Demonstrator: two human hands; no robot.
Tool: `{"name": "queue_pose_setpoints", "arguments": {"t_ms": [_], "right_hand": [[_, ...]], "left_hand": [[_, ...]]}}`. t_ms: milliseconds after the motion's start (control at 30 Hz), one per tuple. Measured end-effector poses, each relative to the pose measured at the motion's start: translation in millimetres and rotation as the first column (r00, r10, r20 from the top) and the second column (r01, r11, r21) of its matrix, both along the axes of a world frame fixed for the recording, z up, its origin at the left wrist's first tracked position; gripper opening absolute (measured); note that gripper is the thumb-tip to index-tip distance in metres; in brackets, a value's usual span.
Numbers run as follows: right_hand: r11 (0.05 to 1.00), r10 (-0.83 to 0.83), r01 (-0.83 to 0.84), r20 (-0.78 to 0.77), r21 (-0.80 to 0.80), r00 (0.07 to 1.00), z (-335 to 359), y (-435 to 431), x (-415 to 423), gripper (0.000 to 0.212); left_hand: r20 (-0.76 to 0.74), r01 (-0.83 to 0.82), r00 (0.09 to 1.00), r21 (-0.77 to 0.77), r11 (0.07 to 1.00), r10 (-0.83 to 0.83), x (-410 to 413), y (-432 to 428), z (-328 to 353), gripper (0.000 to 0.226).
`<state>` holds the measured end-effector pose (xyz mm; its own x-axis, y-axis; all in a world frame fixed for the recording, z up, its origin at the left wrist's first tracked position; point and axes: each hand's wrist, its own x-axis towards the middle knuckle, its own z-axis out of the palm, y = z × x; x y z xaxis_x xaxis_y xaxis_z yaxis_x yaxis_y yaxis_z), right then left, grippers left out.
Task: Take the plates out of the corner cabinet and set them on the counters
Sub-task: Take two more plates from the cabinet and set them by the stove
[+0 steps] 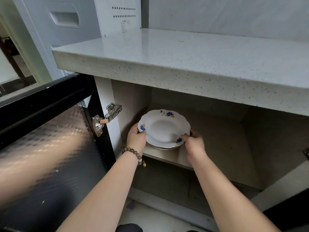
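Observation:
A white plate with blue flowers (163,128) is tilted up inside the open cabinet, above the shelf (168,155). My left hand (136,138) grips its left rim and my right hand (194,142) grips its right rim. Under it the edge of another plate (164,147) shows, lying on the shelf. How many plates lie beneath is hidden. The speckled grey counter (192,54) runs above the cabinet.
The black cabinet door (45,148) stands open at the left on a metal hinge (107,117). A white appliance (80,22) stands behind the counter's left end. The cabinet's lower compartment (167,185) is dark. A white door panel (284,185) is at the right.

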<state>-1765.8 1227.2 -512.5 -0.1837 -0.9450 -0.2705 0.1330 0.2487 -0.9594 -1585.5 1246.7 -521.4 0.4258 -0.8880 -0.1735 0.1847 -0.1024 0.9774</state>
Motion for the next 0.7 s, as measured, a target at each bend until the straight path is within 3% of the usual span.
{"name": "queue_pose_setpoints", "arguments": {"t_ms": [167,267,533,700], "right_hand": [[0.995,-0.071,0.061,0.149,0.074,0.986,25.5,15.9,4.2,0.039],[0.988,-0.088,0.069,0.130,0.141,0.988,42.9,36.5,8.0,0.038],[0.962,-0.068,0.043,0.082,0.268,0.994,107.2,122.1,10.6,0.051],[0.921,0.020,-0.023,0.014,0.388,1.000,161.0,187.8,5.6,0.039]], "left_hand": [[-0.093,0.004,0.996,-0.060,0.998,-0.010,8.1,21.1,25.5,0.046],[-0.115,-0.007,0.993,-0.033,0.999,0.004,7.2,46.9,46.1,0.042],[-0.074,-0.034,0.996,0.176,0.984,0.048,0.2,141.7,107.4,0.048],[-0.088,-0.070,0.990,0.346,0.936,0.106,-2.4,214.6,162.2,0.045]]}}
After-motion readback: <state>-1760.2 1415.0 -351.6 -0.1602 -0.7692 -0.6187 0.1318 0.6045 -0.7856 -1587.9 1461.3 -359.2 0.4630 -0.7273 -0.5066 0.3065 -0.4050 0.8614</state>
